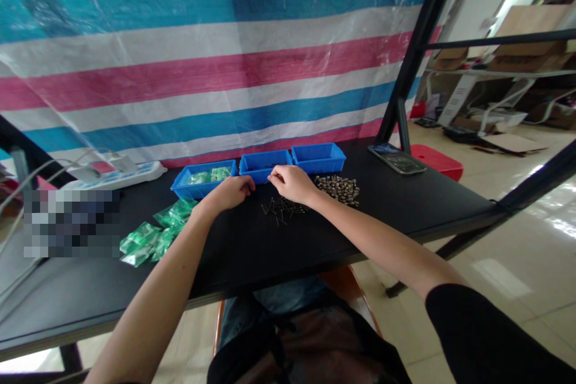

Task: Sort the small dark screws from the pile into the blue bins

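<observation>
My left hand (230,192) rests at the front of the left and middle blue trays. Its fingers are curled together, and whatever they may hold is hidden. Just in front of the middle blue tray (265,177) is my right hand (292,183), thumb and fingertips pinched; anything between them is too small to make out. Below that hand lies a loose pile of dark screws (281,210), partly covered by the wrist. Beside it, a heap of small shiny metal pieces (339,189) lies behind my right forearm.
The left blue tray (180,189) contains green packets; the right blue tray (318,166) stands beside the middle one. Green plastic bags (144,243) lie by my left forearm. A power strip (139,174) is at the back left, a phone (396,159) at the right of the black table (405,210).
</observation>
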